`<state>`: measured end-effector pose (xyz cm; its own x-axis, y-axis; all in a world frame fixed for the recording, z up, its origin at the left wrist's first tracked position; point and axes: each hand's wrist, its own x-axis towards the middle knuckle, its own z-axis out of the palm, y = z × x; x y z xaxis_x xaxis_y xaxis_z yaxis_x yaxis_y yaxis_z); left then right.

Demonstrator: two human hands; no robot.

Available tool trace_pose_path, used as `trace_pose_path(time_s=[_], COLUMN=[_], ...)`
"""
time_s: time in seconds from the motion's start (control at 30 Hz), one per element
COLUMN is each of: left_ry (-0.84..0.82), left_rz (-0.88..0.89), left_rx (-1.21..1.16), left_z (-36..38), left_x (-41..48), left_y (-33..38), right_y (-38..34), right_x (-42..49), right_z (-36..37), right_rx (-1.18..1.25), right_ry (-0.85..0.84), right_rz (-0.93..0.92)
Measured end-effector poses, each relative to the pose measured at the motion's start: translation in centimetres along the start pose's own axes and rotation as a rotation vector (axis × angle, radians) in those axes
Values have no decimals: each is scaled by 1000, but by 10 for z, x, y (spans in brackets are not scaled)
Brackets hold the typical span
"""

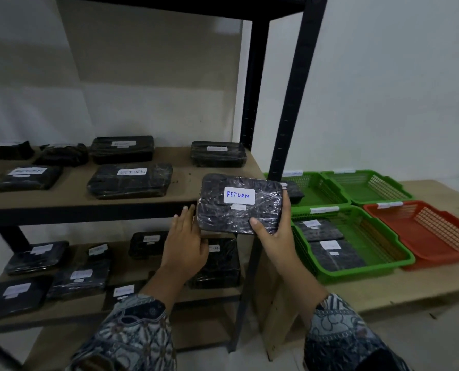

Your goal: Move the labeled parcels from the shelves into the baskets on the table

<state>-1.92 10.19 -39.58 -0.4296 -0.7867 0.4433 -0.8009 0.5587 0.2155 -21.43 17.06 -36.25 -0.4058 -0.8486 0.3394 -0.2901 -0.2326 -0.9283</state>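
Item: black film-wrapped parcel (239,203), white label reading RETURN. Held in the air before the right end of the shelf (70,195), left of the baskets.
Right hand (274,234): fingers curled round the parcel's right edge, thumb on its face.
Left hand (187,236): fingers straight, at the parcel's left edge.
Near green basket (362,267), on the surface (383,293): two stored parcels (335,254) inside.
Orange basket (437,263): just beside it.

Black wrapped parcel (223,220) labeled RETURN, held tilted off shelf (185,188) right edge; two parcels (335,255) flat in near green basket (407,259).
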Motion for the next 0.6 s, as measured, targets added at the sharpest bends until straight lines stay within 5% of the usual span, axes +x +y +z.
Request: trace_pose_path(time_s=[0.6], left_ry=[-194], left_rz=[168], left_rx=[-68], left_z=[75], left_x=[9], left_y=[146], right_y=[57], right_x=[-37], right_z=[-174], right_rx=[-123], right_ry=[282], right_rz=[149])
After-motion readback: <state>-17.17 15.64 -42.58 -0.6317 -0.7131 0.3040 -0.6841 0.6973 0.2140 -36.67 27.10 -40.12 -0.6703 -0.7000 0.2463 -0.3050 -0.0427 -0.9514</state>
